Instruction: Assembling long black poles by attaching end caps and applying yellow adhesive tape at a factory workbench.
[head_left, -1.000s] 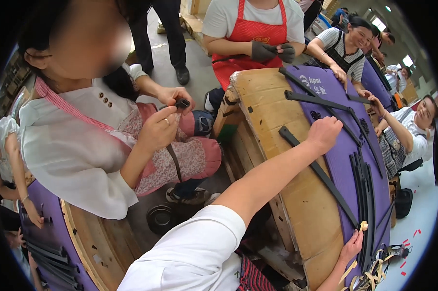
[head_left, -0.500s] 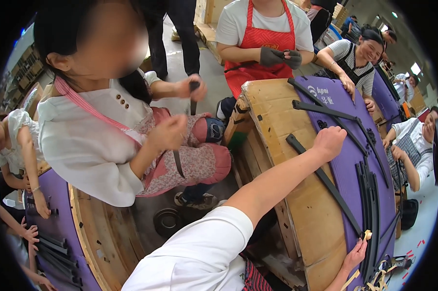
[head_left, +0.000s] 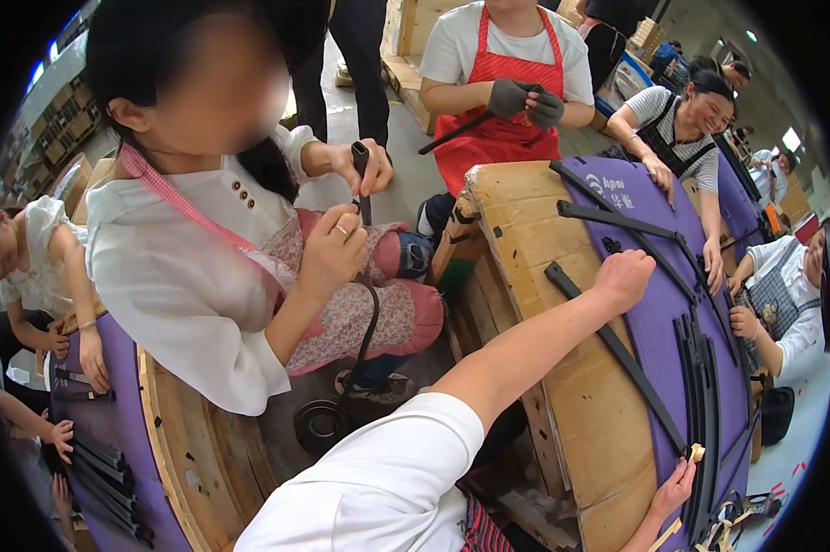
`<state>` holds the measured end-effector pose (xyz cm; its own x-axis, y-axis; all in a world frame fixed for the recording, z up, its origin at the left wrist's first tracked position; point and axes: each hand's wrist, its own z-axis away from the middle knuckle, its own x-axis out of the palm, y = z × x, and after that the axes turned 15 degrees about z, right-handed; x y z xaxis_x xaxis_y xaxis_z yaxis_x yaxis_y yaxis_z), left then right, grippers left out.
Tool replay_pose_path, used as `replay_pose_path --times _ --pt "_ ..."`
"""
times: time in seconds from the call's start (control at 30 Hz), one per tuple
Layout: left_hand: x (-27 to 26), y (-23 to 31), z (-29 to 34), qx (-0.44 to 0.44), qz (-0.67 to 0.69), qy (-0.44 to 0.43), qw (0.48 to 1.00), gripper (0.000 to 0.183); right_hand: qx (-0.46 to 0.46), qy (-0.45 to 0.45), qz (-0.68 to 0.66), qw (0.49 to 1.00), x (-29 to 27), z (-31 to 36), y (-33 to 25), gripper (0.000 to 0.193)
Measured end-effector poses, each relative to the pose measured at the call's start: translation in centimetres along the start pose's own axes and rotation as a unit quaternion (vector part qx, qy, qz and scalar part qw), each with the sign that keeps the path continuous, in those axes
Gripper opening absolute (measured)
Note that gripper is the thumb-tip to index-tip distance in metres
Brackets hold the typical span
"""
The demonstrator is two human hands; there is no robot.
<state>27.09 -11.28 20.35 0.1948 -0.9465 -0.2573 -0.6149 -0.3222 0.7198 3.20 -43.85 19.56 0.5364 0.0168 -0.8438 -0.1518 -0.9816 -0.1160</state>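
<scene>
My left hand is closed above the purple tabletop; whatever its fingers pinch, if anything, is hidden. Under my left forearm lies a flat black bar with a rounded, holed end. The bar slants down to my right hand, whose fingers close at its lower end. A small pale yellow piece sits right at those fingertips. Beside it, several long black bars lie bundled lengthwise. More black bars cross each other farther up, near a small black clump.
Brown cardboard covers the table's left side. At left, a seated person handles a black holed piece and a thin strap from a black coil on the floor. A person in a red apron stands opposite; others work at right. Pale scraps lie at bottom right.
My hands stay nearly in place. The seated person's hands have come together higher on the black piece. The red-aproned person now holds out a black bar. Another person's hand reaches onto the table's right side.
</scene>
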Motion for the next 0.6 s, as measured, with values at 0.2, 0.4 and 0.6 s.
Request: replay_pose_path --times 0.2,0.4,0.6 --pt "0.09 -0.06 -0.1 -0.005 0.004 -0.005 1.0 0.011 -0.001 0.004 -0.02 1.0 0.13 -0.11 0.23 0.025" --pt "-0.31 -0.31 -0.03 0.006 0.005 0.002 1.0 0.012 0.001 0.0 -0.017 1.0 0.33 -0.32 0.03 0.026" --pt "0.11 -0.25 0.07 0.024 0.012 0.023 0.999 0.01 0.016 -0.006 -0.008 1.0 -0.29 0.06 0.08 0.026"
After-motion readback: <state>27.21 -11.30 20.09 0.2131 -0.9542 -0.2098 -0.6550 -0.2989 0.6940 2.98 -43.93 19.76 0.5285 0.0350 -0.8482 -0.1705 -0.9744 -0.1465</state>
